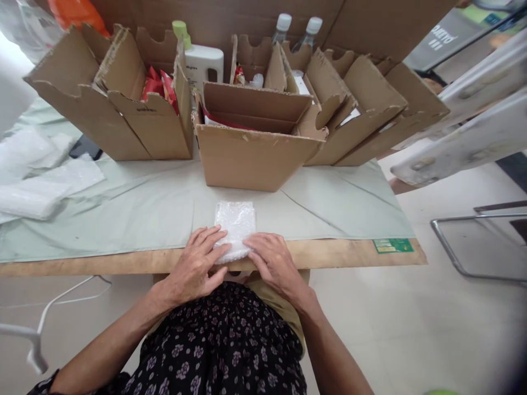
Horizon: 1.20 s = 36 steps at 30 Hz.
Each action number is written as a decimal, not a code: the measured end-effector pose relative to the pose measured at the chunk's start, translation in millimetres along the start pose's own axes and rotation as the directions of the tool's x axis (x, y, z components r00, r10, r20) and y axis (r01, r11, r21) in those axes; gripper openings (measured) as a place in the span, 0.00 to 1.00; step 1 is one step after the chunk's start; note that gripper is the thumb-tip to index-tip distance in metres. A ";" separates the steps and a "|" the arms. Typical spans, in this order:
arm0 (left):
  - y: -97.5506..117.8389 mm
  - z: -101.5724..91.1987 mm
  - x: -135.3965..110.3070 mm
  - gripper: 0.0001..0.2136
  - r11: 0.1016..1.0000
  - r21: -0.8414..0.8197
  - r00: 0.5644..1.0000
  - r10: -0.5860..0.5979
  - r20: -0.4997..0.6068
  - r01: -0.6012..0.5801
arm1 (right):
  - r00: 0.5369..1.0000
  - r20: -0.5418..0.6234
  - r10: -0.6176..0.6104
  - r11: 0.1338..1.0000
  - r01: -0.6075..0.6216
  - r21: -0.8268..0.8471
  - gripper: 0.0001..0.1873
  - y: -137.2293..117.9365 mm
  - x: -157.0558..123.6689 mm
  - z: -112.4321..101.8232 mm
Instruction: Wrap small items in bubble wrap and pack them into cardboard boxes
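A small rectangular piece of white bubble wrap (235, 216) lies flat at the table's front edge, its lower end reaching the bare wood. My left hand (200, 264) rests on its left side, fingers stretched out and touching the wrap. From the other side, my right hand (272, 259) lays its extended fingers on the right edge. Neither hand is closed around the wrap. Whether anything is inside the wrap cannot be made out.
Behind the wrap stands a cardboard box (255, 159), with several more cardboard bins in a row holding red packets (158, 85) and other goods. A white bottle (203, 65) stands among them. Loose bubble wrap (45, 175) lies at left. A metal frame (447, 244) is at right.
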<state>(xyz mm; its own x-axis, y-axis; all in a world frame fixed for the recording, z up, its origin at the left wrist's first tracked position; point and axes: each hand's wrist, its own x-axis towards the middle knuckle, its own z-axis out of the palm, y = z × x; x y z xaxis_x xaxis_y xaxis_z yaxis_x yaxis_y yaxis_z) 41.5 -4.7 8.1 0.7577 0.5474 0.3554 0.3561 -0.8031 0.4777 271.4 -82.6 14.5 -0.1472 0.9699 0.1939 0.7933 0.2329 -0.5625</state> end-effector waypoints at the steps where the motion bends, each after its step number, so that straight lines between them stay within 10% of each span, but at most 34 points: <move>1: -0.3 -0.2 0.8 0.15 1.000 -0.029 1.000 -0.013 -0.025 0.012 | 1.000 -0.005 0.022 0.999 -0.022 0.035 0.16 1.9 1.6 0.0; 10: -9.1 8.2 24.8 0.15 0.871 -0.148 0.877 -0.479 -0.033 0.469 | 0.953 -0.302 -0.003 0.979 -0.059 -0.196 0.15 -1.9 0.7 3.0; 17: -11.3 10.9 22.3 0.21 0.814 -0.224 0.796 -0.576 -0.186 0.536 | 0.998 -0.041 -0.045 0.964 0.033 -0.265 0.18 7.6 32.2 18.3; 22: 5.2 -0.5 10.3 0.27 0.434 -0.702 0.614 -0.789 0.007 0.565 | 0.974 -0.153 0.165 0.986 -0.162 0.035 0.16 1.3 42.7 17.4; 28: 16.1 9.6 24.2 0.23 -0.069 -0.925 0.636 -0.707 0.310 0.374 | 0.973 -0.060 0.224 0.922 -0.191 0.336 0.13 -22.5 19.3 11.6; 32: 17.8 15.7 29.5 0.20 -0.084 -0.924 0.677 -0.656 0.333 0.373 | 0.925 -0.105 0.366 0.824 -0.270 0.498 0.26 -14.2 3.9 4.4; 36: 18.2 12.6 33.4 0.18 0.047 -0.905 0.762 -0.560 0.326 0.422 | 0.939 0.132 0.318 0.679 -0.323 0.659 0.29 -9.3 2.6 -12.1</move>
<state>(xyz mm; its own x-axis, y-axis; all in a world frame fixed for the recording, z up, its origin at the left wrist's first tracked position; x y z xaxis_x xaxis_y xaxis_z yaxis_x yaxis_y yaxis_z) 80.3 -4.0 18.5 0.5564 0.7897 -0.2585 -0.1584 0.4062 0.9000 270.8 -83.1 29.9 0.0361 0.9940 -0.1033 0.1968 -0.1084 -0.9744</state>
